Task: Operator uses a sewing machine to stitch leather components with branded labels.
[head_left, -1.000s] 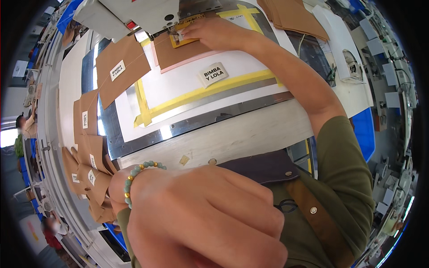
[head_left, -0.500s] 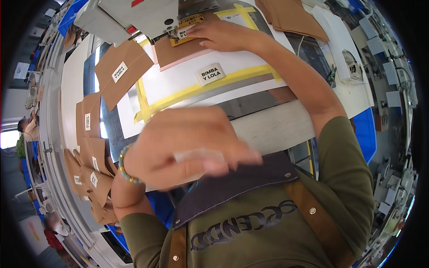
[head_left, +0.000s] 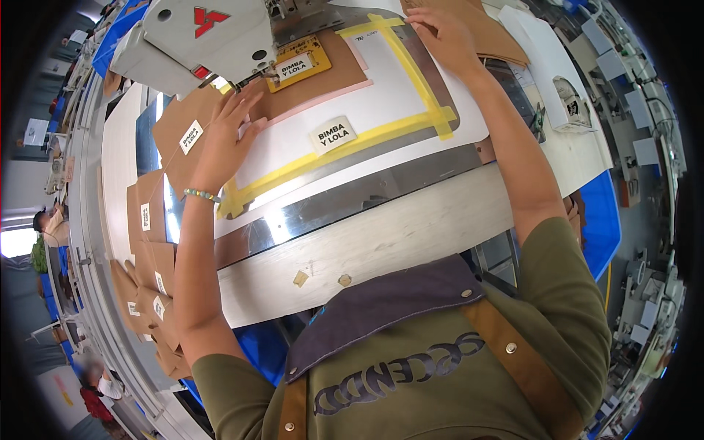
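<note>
A brown panel (head_left: 315,94), edged in pink, lies under the head of a white sewing machine (head_left: 213,37). On it sits a yellow template (head_left: 320,53) framing a white printed label (head_left: 295,67), close to the needle area. My left hand (head_left: 227,139) is open, fingers spread, at the panel's near left corner. Whether it presses on the panel or just hovers, I cannot tell. My right hand (head_left: 449,42), also open with nothing in it, is over the far right corner of the taped board, beside a brown stack. A loose white label (head_left: 333,136) lies on the board's near side.
Yellow tape (head_left: 345,138) borders the white board. Brown pieces with labels (head_left: 150,264) hang in a thread-linked chain down the left edge. A stack of brown panels (head_left: 495,37) lies far right, beside a white box (head_left: 561,81). A blue bin (head_left: 600,220) stands right.
My left hand has gone from close to my body forward to the panel's corner. My right hand has left the template's label and moved right toward the stack, leaving the label uncovered.
</note>
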`<state>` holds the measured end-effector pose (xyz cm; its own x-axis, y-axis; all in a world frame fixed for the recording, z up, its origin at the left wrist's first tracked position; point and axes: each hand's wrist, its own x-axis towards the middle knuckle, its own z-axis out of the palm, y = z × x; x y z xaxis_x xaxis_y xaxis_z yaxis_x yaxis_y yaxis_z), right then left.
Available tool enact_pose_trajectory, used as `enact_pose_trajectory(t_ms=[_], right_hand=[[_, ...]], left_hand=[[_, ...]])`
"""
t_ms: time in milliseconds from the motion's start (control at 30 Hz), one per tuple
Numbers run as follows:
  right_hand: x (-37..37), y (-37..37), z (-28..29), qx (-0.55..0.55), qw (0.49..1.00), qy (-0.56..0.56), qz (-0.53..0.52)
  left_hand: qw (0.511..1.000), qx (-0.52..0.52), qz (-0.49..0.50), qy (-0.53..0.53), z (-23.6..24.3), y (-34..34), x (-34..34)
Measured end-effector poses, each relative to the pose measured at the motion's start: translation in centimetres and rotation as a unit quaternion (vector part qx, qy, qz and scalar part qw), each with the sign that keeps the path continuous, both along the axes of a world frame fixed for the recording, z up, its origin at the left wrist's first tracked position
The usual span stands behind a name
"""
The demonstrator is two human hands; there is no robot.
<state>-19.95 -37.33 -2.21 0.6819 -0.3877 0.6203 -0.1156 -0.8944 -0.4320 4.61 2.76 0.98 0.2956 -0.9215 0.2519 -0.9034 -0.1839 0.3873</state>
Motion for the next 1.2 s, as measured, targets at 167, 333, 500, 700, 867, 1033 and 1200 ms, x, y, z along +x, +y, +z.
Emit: enact_pose_trajectory(t_ms=[167,333,500,700,867,1033,1200], right_hand=[[0.4,1.0,0.2,-0.056,0.998,-0.031,-0.011],[0.2,2.0,1.3,-0.014,1.0,-0.017,0.005],[0.4,2.3,1.0,-0.031,0.999,-0.037,0.021],[0.8,1.8,0.2,-0.068,0.996,-0.036,0.033],[0.9,1.5,-0.1,-0.077,0.996,-0.032,0.032],[0.8,1.5,0.1,-0.08,0.996,-0.023,0.038],[0.7,1.8,0.4,-0.084,0.995,-0.032,0.036]], left_hand=[[0.998,-0.036,-0.024,-0.048,-0.5,-1.5,0.1],[0.999,-0.007,-0.033,-0.034,-0.5,-1.8,0.1],[0.999,-0.003,-0.035,-0.024,-0.8,-1.9,0.5],[0.996,-0.012,-0.052,-0.066,-1.1,-2.1,0.8],[0.996,-0.017,-0.056,-0.07,-0.8,-2.2,0.6],[0.996,-0.015,-0.055,-0.07,-0.8,-2.1,0.5],[0.994,-0.021,-0.061,-0.088,-0.9,-2.3,0.8]])
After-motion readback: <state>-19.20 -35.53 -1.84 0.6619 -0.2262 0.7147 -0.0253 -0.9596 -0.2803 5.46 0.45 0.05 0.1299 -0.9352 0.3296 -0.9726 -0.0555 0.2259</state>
